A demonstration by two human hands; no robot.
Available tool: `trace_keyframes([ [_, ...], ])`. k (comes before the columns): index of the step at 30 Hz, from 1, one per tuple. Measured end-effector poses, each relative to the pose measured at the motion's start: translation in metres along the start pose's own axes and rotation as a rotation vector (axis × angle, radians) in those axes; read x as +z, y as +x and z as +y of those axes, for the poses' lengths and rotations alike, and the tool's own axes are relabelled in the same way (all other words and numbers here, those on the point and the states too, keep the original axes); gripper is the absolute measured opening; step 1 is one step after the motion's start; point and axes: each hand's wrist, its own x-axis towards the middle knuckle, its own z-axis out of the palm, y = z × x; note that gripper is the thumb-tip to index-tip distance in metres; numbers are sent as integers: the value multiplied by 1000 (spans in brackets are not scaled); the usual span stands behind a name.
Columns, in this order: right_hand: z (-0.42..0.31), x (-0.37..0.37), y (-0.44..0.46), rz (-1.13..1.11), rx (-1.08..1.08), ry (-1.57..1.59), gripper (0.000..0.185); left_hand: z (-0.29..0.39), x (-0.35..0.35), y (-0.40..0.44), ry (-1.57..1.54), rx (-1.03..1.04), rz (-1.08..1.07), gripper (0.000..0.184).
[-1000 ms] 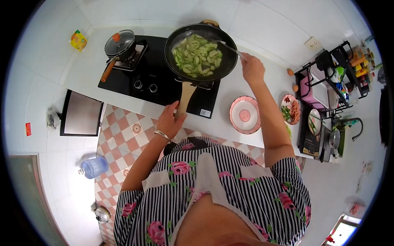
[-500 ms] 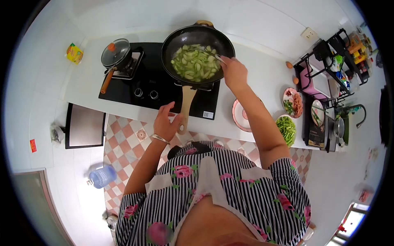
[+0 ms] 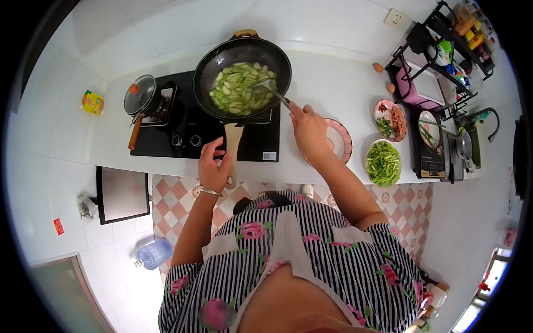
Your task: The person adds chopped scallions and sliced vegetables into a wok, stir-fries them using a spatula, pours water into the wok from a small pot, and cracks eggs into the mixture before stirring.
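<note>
Wok [image 3: 222, 58] on the right-hand burner of a black stove [image 3: 180, 116], dark inside, with pale green slices [image 3: 240, 87] spread over its bottom in a little liquid. Ahead of both hands, just beyond the right fingertips and farther forward from the left. Right hand [image 3: 308, 133] wrapped around the handle end of a grey spatula [image 3: 281, 99], tool slanting over the near right rim and down among the slices. Left hand [image 3: 212, 169] just left of the pale wok handle [image 3: 234, 145], fingers spread and loosely bent, not closed around it; thumb right up by the handle, touching or only near, cannot tell. Bracelet [image 3: 210, 191] on the left wrist. On the left burner, small pot [image 3: 141, 94] under a glass lid, brown handle toward the front. To the right on the white counter [image 3: 327, 72], pink-rimmed plate [image 3: 348, 142], partly hidden by the right hand and forearm. Farther right, bowl of cut green vegetables [image 3: 383, 162], and behind it a plate of meat [image 3: 397, 123] and chopped greens [image 3: 384, 127]. Beyond these, two eggs [image 3: 378, 67] beside a black rack with a pink box [image 3: 416, 91]. At far left, yellow packet [image 3: 92, 102] near the wall.
</note>
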Motion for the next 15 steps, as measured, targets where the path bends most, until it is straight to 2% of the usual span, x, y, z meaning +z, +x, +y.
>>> trace_keyframes([
  [5, 16, -24, 15, -108, 5, 2, 19, 25, 17, -6, 14, -41, 39, 37],
  [12, 33, -34, 29, -138, -78, -38, 14, 40, 21, -17, 4, -70, 130, 36],
  [15, 40, -34, 29, -153, -106, -21, 14, 46, 20, -26, -35, -172, 149, 37],
])
